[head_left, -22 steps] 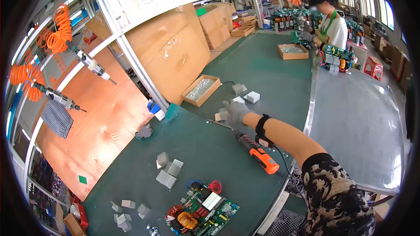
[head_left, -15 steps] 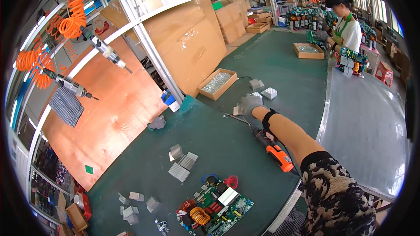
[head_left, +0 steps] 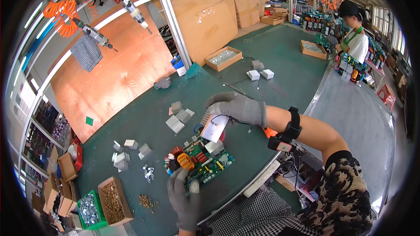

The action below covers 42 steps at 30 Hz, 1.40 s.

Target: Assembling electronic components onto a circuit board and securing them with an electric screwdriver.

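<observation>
Hands (head_left: 236, 107) w/ heatsink (head_left: 214, 127), tilted over PCB (head_left: 202, 159)

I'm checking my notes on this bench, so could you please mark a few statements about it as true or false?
1. The right hand holds a finned metal block. True.
2. The left hand rests on the circuit board. True.
3. Both hands are bare. False: both wear grey gloves.
4. The circuit board is red. False: it is green.
5. A box of brass screws sits near the left hand. True.
</observation>
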Motion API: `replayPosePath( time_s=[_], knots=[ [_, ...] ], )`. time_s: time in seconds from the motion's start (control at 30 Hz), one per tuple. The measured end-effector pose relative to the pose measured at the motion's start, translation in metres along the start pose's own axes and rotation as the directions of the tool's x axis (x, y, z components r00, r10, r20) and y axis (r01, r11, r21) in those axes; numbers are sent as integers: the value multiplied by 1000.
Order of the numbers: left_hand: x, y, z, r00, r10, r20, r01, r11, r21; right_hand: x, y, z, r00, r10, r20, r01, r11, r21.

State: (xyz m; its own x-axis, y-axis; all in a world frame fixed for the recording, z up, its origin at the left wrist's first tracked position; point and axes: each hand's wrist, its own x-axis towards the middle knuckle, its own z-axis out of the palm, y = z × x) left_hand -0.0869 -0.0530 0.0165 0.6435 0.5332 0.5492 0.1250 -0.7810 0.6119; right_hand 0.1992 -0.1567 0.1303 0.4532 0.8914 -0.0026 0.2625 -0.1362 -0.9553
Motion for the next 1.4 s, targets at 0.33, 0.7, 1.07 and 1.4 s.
replayPosePath(
  time_s=[0.33, 0.7, 1.07, 1.4],
  knots=[
    [44, 24, 6, 916, -188, 354, 376, 709, -596, -43, 6, 46, 956, -8, 292, -1, 999, 32],
    [73, -27, 7, 920, -361, 151, 389, 800, -457, 3, 50, 96, 886, -310, 344, 452, 418, -788],
    [66, -39, 35, 948, -169, 270, 149, 985, 93, 24, 85, 106, 876, -262, 406, 469, 265, -842],
    [66, -44, 44, 958, -28, 287, -58, 956, 287, 23, 92, 102, 876, -321, 360, 464, 359, -810]
  ],
)
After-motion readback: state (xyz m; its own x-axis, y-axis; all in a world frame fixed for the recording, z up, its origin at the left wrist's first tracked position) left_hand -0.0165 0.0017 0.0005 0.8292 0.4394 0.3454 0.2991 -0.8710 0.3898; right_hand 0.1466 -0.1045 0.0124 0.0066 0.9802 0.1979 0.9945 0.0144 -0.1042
